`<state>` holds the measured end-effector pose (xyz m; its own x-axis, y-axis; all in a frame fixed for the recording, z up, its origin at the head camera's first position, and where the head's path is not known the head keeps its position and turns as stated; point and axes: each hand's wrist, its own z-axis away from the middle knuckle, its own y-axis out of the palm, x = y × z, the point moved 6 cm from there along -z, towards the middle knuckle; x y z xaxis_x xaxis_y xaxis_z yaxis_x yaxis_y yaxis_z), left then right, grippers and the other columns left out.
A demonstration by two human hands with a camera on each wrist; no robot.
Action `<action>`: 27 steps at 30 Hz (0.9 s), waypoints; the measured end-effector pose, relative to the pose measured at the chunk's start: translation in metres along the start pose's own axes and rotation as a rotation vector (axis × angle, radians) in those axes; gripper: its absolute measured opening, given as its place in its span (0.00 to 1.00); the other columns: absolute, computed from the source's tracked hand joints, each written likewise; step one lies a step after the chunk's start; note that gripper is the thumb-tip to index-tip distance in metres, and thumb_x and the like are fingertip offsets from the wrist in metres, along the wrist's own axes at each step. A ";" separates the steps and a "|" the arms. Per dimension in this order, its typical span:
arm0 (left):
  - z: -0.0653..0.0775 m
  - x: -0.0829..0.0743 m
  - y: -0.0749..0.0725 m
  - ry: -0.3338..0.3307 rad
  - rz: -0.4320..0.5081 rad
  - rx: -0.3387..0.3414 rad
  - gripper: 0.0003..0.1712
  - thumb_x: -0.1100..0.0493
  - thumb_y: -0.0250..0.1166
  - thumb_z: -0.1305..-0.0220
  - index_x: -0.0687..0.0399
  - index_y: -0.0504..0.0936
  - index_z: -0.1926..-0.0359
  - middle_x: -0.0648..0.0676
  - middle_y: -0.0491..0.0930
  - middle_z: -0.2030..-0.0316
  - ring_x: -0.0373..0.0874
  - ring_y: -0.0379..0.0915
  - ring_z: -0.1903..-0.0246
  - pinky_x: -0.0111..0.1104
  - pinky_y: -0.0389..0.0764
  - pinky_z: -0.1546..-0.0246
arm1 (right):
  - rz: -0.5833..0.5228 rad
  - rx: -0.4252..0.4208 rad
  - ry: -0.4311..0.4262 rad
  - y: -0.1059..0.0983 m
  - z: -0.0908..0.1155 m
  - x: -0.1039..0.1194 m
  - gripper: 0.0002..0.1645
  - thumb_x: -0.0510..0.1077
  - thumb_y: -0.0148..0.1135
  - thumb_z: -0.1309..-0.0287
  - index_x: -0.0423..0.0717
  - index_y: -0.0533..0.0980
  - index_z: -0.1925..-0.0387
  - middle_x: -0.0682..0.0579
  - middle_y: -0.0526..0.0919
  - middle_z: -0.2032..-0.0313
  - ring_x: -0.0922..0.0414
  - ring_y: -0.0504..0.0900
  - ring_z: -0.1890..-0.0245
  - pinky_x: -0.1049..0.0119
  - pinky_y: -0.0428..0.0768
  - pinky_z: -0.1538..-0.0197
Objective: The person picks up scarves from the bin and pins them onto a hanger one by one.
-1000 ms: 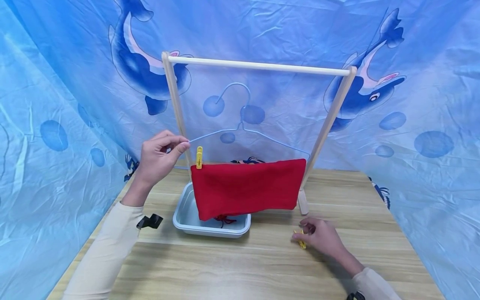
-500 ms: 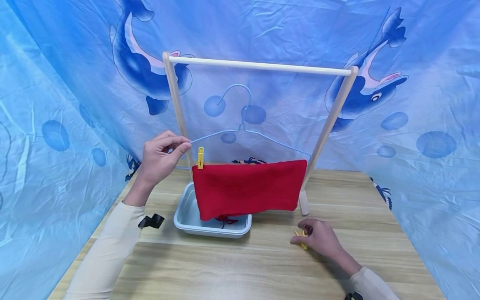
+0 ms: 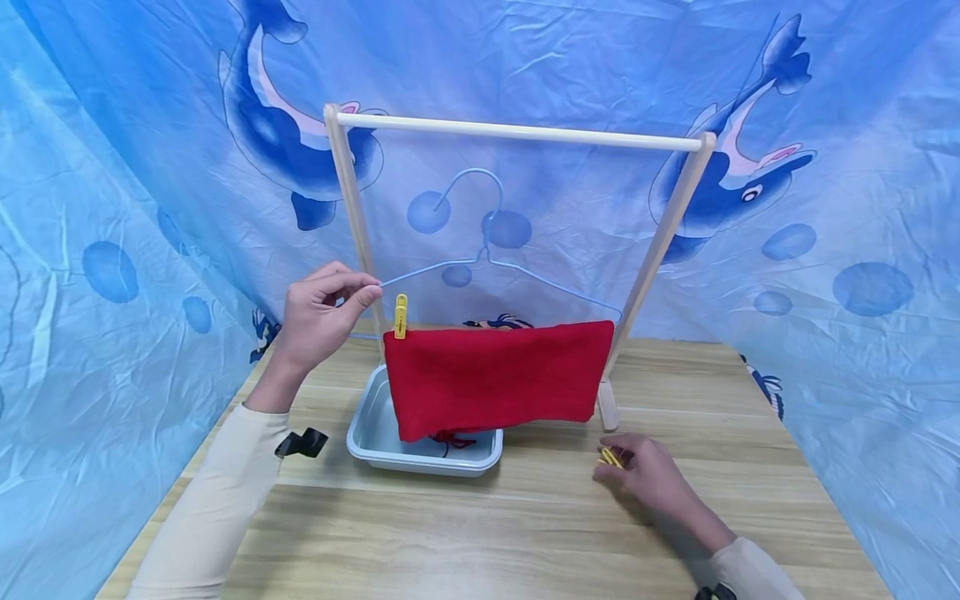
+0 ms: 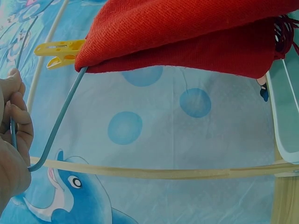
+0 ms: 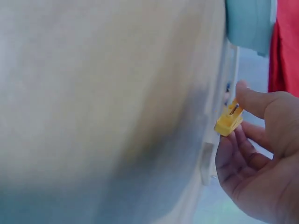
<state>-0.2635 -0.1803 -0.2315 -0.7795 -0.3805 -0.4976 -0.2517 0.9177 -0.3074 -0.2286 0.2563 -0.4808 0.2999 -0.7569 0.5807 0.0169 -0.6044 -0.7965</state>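
Note:
My left hand (image 3: pixel 318 317) pinches the left shoulder of a light blue wire hanger (image 3: pixel 555 287), whose hook shows below the rail. Over the hanger's lower bar drapes a folded red knitted cloth (image 3: pixel 502 375). A yellow clothespin (image 3: pixel 401 318) grips the cloth's top left corner; the left wrist view shows the clothespin's handles (image 4: pixel 60 49) sticking out past the wire. To the right of the cloth and low over the table, my right hand (image 3: pixel 658 479) holds a second yellow clothespin (image 5: pixel 229 120) between thumb and fingers.
A wooden rack with a white rail (image 3: pixel 517 131) stands behind the cloth, its right foot (image 3: pixel 607 407) near my right hand. Partly under the cloth is a pale blue basin (image 3: pixel 420 462) with dark red strings (image 3: pixel 453 439) at its edge. A printed blue curtain (image 3: pixel 840 208) surrounds the table (image 3: pixel 480 542).
My right hand has shifted slightly to the right, and the clothespin in it has turned and now sits deeper between the fingers. The left hand, hanger and cloth stay almost still.

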 end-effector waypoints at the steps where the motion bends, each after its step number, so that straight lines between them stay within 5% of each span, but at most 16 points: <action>1: 0.000 -0.003 0.000 -0.001 -0.002 0.001 0.04 0.75 0.68 0.48 0.69 0.85 0.68 0.55 0.75 0.77 0.36 0.62 0.78 0.25 0.58 0.80 | -0.011 -0.001 -0.010 -0.003 0.000 0.002 0.24 0.47 0.77 0.57 0.43 0.83 0.56 0.61 0.77 0.73 0.66 0.75 0.74 0.72 0.76 0.72; 7: -0.001 -0.008 0.000 -0.009 -0.005 0.007 0.05 0.75 0.69 0.49 0.69 0.85 0.68 0.55 0.75 0.77 0.37 0.62 0.78 0.25 0.58 0.80 | -0.024 -0.028 -0.080 -0.026 -0.004 0.014 0.20 0.46 0.73 0.51 0.44 0.82 0.55 0.60 0.78 0.67 0.63 0.75 0.67 0.70 0.78 0.69; 12: 0.000 -0.005 0.000 -0.011 0.004 0.002 0.05 0.75 0.69 0.48 0.68 0.85 0.68 0.55 0.75 0.76 0.38 0.62 0.78 0.25 0.58 0.80 | -0.003 -0.152 -0.155 -0.052 -0.009 0.026 0.23 0.44 0.76 0.56 0.46 0.82 0.55 0.61 0.80 0.68 0.64 0.76 0.68 0.70 0.78 0.70; 27: 0.000 -0.006 0.001 0.006 0.008 0.045 0.07 0.76 0.67 0.47 0.72 0.84 0.65 0.54 0.73 0.76 0.37 0.62 0.78 0.26 0.60 0.80 | 0.014 -0.300 -0.212 -0.108 -0.026 0.055 0.22 0.44 0.77 0.56 0.49 0.82 0.55 0.60 0.81 0.69 0.63 0.77 0.69 0.72 0.78 0.69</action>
<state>-0.2592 -0.1769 -0.2291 -0.7851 -0.3720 -0.4952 -0.2194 0.9147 -0.3393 -0.2389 0.2735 -0.3583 0.4894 -0.7164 0.4971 -0.2598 -0.6640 -0.7011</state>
